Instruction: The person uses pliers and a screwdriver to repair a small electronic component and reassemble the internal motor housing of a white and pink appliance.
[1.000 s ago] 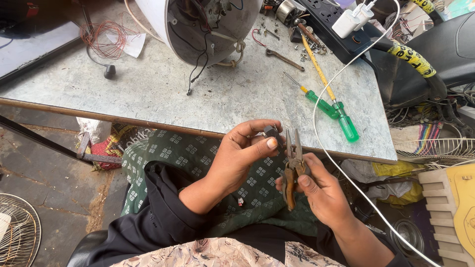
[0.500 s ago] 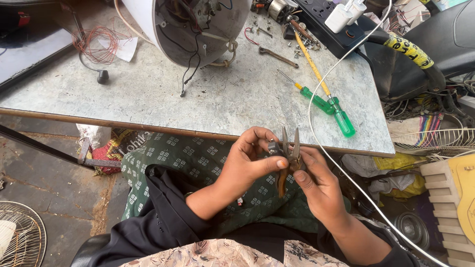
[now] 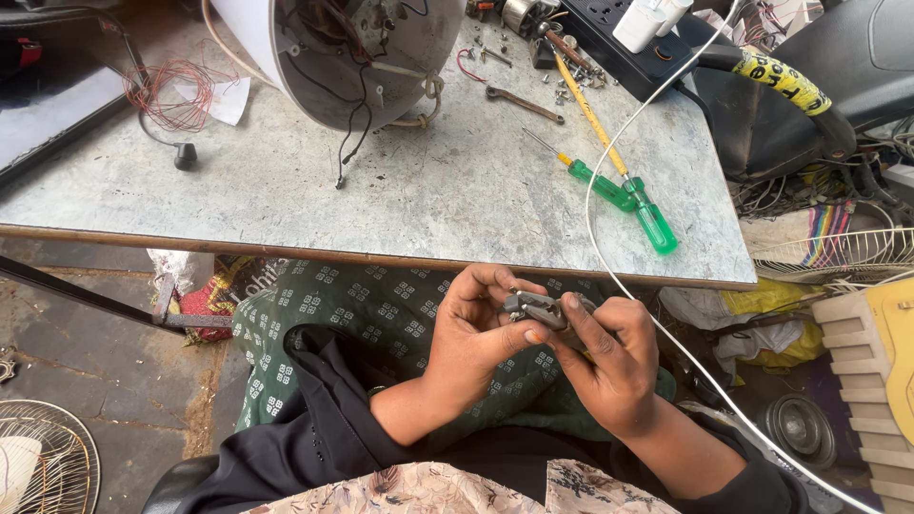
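Observation:
Over my lap, just below the table's front edge, both hands meet around a pair of grey metal pliers point(image 3: 539, 308). My left hand point(image 3: 476, 335) pinches the pliers' head from the left with thumb and fingers. My right hand point(image 3: 609, 357) wraps around the rest of the pliers from the right, and the handles are hidden inside it. Whether a small part sits in the jaws is too small to tell.
A grey stone-topped table point(image 3: 428, 200) holds a white round appliance housing point(image 3: 352, 48) with dangling wires, two green-handled screwdrivers point(image 3: 628, 195), a small wrench point(image 3: 522, 103), loose screws and a black power strip point(image 3: 619, 38). A white cable point(image 3: 609, 257) runs down past my right hand. Clutter crowds the right.
The pliers, upright with orange handles showing earlier, now lie level and are mostly covered by my hands. Both hands have closed in around them, and my view has shifted a little.

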